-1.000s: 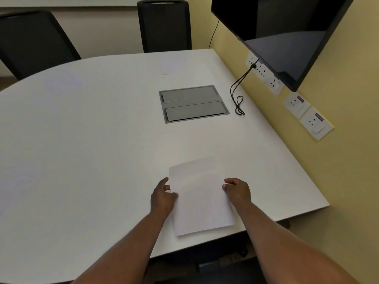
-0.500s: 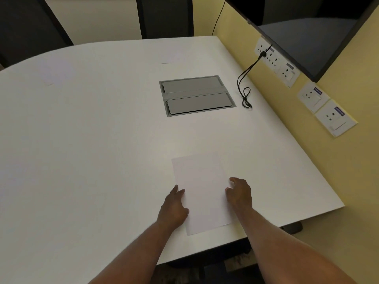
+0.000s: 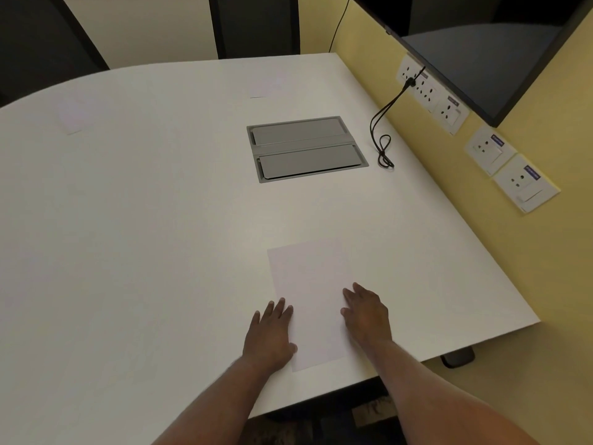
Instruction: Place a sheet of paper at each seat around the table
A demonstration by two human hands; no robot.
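A white sheet of paper (image 3: 313, 300) lies flat on the white table (image 3: 144, 236) near its front edge. My left hand (image 3: 271, 335) rests palm down at the sheet's left edge, fingers spread. My right hand (image 3: 367, 314) lies flat on the sheet's right edge, fingers apart. Neither hand grips anything. Two more faint sheets lie on the far side: one sheet (image 3: 77, 115) at the far left and another sheet (image 3: 263, 86) before the middle chair.
A grey cable hatch (image 3: 305, 149) is set into the table. A black cable (image 3: 382, 139) runs from wall sockets (image 3: 430, 91) onto the table. A dark screen (image 3: 481, 43) hangs on the yellow wall. Dark chairs (image 3: 253, 24) stand beyond the far edge.
The sheet went from held slightly raised to lying flat on the table. Both hands opened and now rest flat at its edges. My view moved forward and down.
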